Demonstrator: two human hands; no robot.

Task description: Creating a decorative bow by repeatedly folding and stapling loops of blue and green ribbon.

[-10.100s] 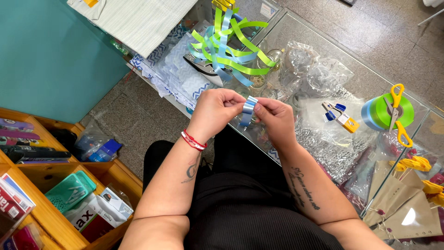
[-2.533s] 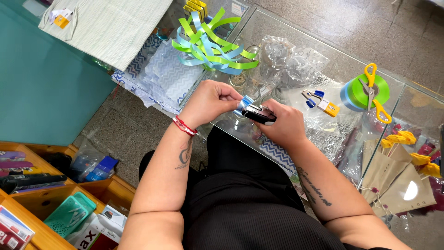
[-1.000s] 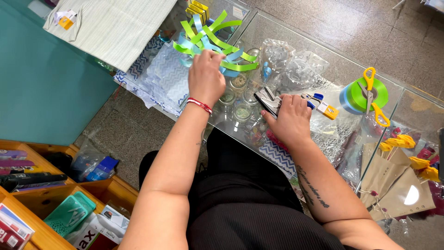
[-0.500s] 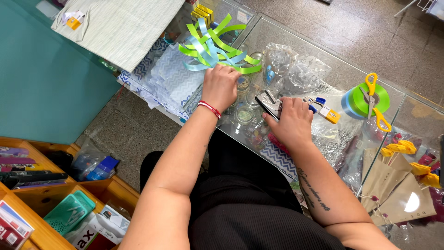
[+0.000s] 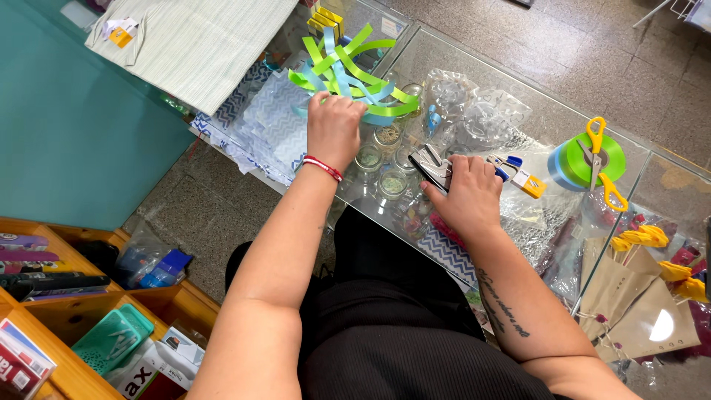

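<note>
My left hand [image 5: 335,127] reaches over the glass counter [image 5: 518,96] and rests on the near edge of a heap of green and blue ribbon strips [image 5: 348,74], fingers curled at the strips. A red bracelet circles that wrist. My right hand [image 5: 466,196] lies on the counter over a black and silver stapler [image 5: 428,164], gripping it against the glass. Small glass jars [image 5: 379,159] show under the glass between the two hands.
Clear cellophane bags [image 5: 474,115] lie beyond the stapler. Yellow-handled scissors [image 5: 600,159] rest on green and blue ribbon rolls [image 5: 585,159] to the right. Brown paper bags [image 5: 629,304] sit at lower right. A striped cloth [image 5: 200,44] covers the upper left. Wooden shelves [image 5: 44,311] stand at lower left.
Earlier both hands held a ribbon piece and the stapler together. The left hand then reached away to the ribbon heap, while the right hand set the stapler down on the glass.
</note>
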